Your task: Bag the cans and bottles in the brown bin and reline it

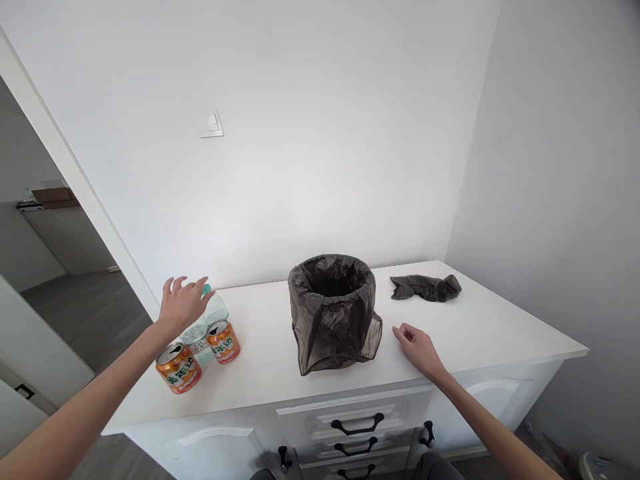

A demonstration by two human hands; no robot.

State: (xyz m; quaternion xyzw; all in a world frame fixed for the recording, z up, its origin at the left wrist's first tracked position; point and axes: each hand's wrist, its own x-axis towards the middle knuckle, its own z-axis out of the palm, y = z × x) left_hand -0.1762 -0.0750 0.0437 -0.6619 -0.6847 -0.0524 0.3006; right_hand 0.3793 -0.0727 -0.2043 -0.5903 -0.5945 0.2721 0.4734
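Observation:
My left hand (183, 301) hovers over the left end of the white counter, fingers spread and holding nothing. Partly hidden beneath it is clear plastic bottleware (216, 309) with a green cap; I cannot tell how many bottles there are. Two opened orange drink cans stand upright in front, one nearer the edge (179, 371) and one to its right (224, 343). My right hand (419, 348) rests on the counter with its fingers curled in, nothing visible in them. To its left stands a bin (333, 320) lined with a black plastic bag, its mouth facing up.
A crumpled black plastic bag (426, 288) lies at the back right of the counter (520, 333). Drawers with black handles (357, 423) are below. A light switch (212, 125) is on the wall behind, and a doorway opens at left.

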